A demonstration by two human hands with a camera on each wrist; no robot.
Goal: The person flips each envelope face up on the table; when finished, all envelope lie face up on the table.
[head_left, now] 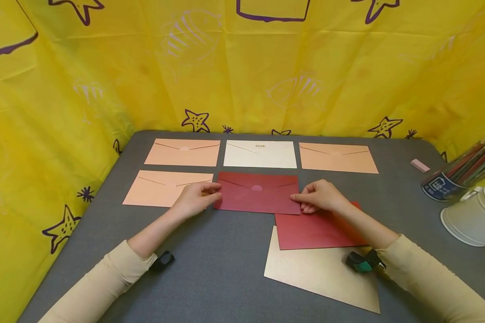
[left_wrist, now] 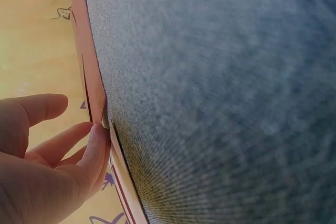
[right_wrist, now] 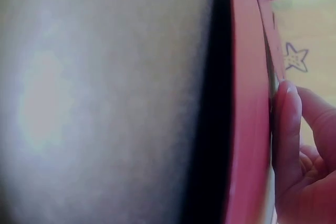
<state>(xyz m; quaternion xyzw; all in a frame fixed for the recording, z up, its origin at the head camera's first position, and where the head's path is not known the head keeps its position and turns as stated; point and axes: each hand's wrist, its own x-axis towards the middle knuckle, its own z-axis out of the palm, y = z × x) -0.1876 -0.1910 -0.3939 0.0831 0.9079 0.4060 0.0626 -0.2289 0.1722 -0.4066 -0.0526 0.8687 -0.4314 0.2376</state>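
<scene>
Counted on the dark grey, woven-looking table, near to far: one satiny gold paper rectangle; two matte red paper rectangles, a plain lower red sheet and a red envelope with a round seal; three pale peach paper envelopes, at front left, rear left and rear right; one smooth white paper envelope, rear centre. Total: seven.

The lower red sheet overlaps the gold rectangle. The red envelope lies at centre, in front of the white one, its near right corner over the lower red sheet. The left hand holds its left edge, thumb and forefinger near together; the right hand pinches its right edge. The wrist views are blurred; contact with the table along its whole underside cannot be confirmed.

The left hand covers part of the front-left peach envelope; the right forearm obstructs the lower red sheet. At right: one white cylindrical pot, one dark blue pencil tin, one small pink block. Behind hangs a creased yellow printed cloth.
</scene>
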